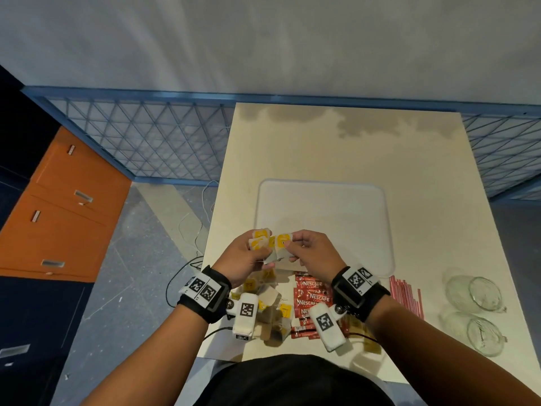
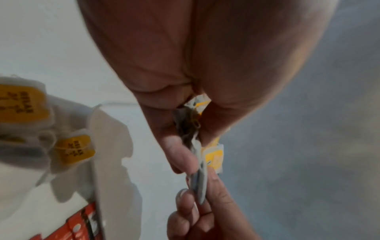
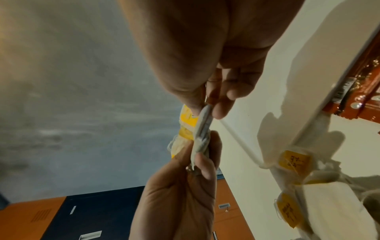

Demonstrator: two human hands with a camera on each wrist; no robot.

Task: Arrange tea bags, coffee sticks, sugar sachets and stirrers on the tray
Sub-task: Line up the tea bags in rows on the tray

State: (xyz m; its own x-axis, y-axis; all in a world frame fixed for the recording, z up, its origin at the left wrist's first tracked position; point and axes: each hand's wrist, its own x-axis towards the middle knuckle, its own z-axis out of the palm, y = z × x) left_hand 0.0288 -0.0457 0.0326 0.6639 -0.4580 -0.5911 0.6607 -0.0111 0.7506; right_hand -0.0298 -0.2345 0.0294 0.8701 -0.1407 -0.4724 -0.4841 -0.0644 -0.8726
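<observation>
A small bunch of tea bags [image 1: 270, 244] with yellow tags is held above the near left corner of the white tray [image 1: 322, 206], clear of its surface. The left hand [image 1: 244, 259] grips several of the bags, fingers curled around them, with the yellow tags fanned out above the fingertips. The right hand [image 1: 314, 253] pinches one tea bag at the edge of the same bunch between thumb and forefinger; its remaining fingers are loosely curled. The two hands are close together, and the bags bridge the gap between them. In the left wrist view the pinched bag [image 2: 198, 183] is seen edge-on between the fingertips of both hands.

The tray lies flat on the cream table [image 1: 336, 148], and nothing rests on its visible surface. On the table between the tray and the person:
- A loose heap of further tea bags [image 1: 270, 312] lies below the left wrist.
- Red coffee sticks [image 1: 310, 300] lie just right of the heap, partly covered by the right wrist.
- Pale sugar sachets [image 1: 366, 341] lie near the table's front edge, beneath the right forearm.
- Pink stirrers [image 1: 407, 297] lie side by side to the right of the coffee sticks.
- Two clear glass cups [image 1: 474, 315] lie on their sides at the far right.

An orange cabinet [image 1: 67, 215] stands on the floor to the left.
</observation>
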